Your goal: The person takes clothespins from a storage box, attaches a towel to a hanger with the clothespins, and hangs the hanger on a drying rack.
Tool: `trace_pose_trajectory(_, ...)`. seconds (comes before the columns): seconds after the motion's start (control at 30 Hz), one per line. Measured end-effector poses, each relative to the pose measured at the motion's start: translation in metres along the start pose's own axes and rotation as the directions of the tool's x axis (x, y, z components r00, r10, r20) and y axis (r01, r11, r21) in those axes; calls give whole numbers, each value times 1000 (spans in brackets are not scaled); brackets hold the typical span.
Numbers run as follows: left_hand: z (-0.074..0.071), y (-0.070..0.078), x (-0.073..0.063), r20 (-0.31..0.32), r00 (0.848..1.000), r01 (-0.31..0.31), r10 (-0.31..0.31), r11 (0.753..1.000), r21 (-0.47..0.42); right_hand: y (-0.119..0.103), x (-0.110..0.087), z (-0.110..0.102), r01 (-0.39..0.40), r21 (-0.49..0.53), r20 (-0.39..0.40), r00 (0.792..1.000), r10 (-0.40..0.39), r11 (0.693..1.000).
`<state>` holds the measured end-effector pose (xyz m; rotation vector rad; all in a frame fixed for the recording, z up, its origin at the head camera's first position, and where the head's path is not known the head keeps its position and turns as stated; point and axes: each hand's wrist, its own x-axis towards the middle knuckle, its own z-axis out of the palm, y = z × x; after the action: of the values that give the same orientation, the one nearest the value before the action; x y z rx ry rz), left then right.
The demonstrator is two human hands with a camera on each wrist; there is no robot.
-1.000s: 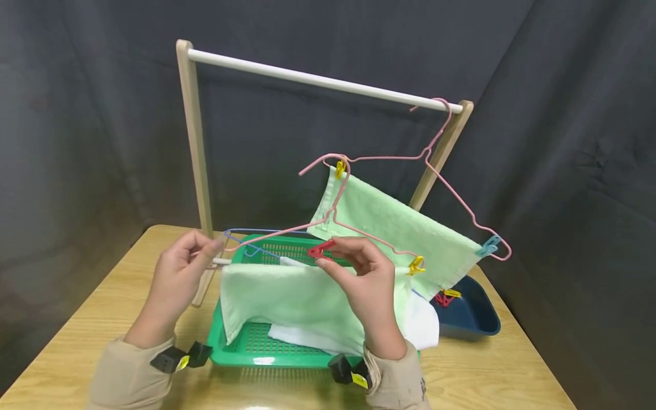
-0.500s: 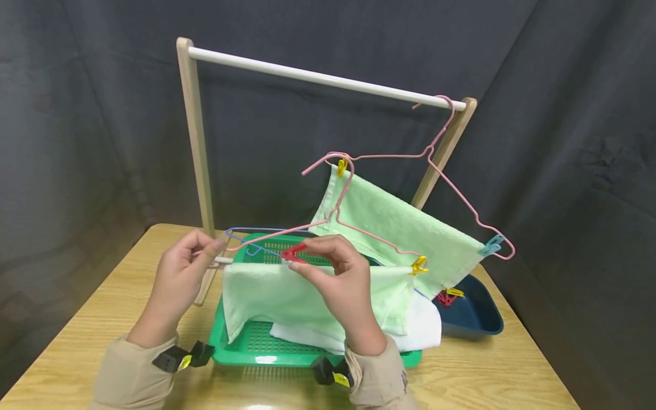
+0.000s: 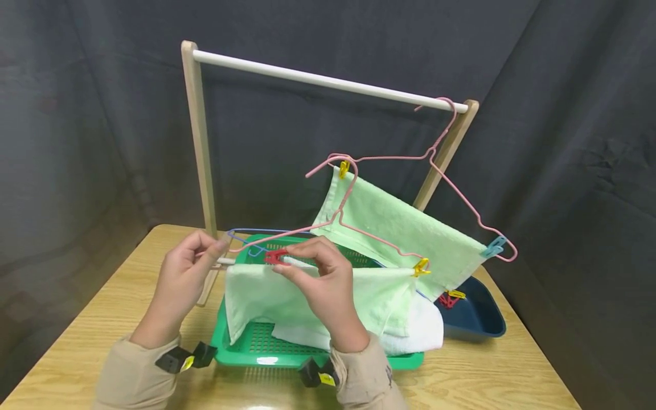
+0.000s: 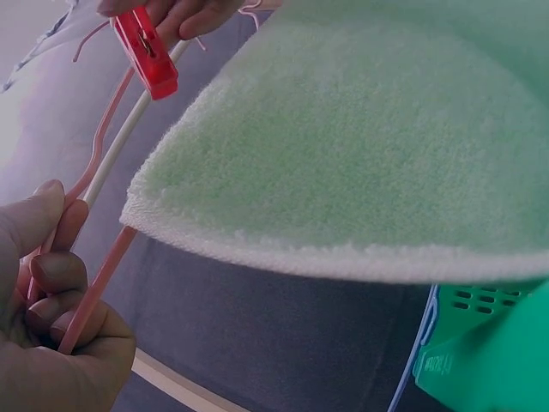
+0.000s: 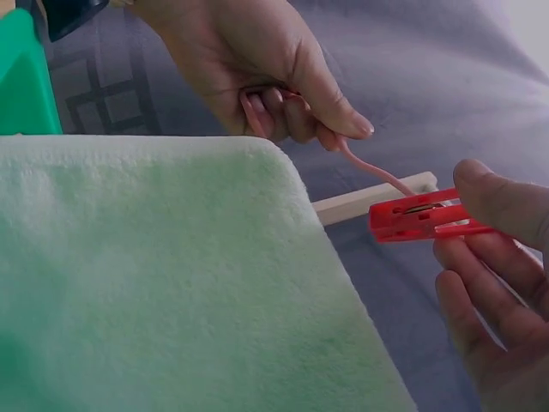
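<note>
My left hand grips the left end of a pink wire hanger, fingers curled round it. A light green towel is folded over the hanger's bottom bar, with a yellow clothespin at its right end. Between thumb and fingers, my right hand pinches a red clothespin above the towel's top edge, left of the hanger's middle. In the right wrist view the red clothespin points toward the left hand. The towel's left corner lies beside the left hand in the left wrist view.
A green basket below holds a white cloth and a blue hanger. Behind, a second pink hanger with a green towel hangs from the rack's white bar. A dark blue bin with clothespins stands at right.
My right hand has moved left along the towel's top edge, carrying the red clothespin toward the left hand. The left hand keeps its grip on the hanger, nearly still.
</note>
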<state>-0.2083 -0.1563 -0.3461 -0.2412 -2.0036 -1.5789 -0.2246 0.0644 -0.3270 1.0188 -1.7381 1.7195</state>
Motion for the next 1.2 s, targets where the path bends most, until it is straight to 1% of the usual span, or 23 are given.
trace_pose_trajectory(0.3, 1, 0, 0, 0, 1000, -6, 6, 1000, -7, 4, 0, 12, 28, 1, 27, 999, -28, 1000)
trace_pose_trajectory(0.5, 1, 1, 0, 7, 1000, -17, 16, 1000, 13, 6, 0, 18, 50, -40, 58, 997, -48, 998)
trace_pose_trajectory(0.7, 1, 0, -1, 6, 1000, -13, 13, 1000, -2, 8, 1, 24, 73, -96, 94, 993, -64, 993)
trace_pose_trajectory(0.97, 2, -1, -1, 8, 1000, -9, 9, 1000, -24, 13, 3, 30, 130, -120, 124, 986, -115, 984)
trace_pose_trajectory(1.2, 2, -1, 0, 10, 1000, -5, 5, 999, -53, 17, 4, 36, 149, -138, 148, 981, -128, 979)
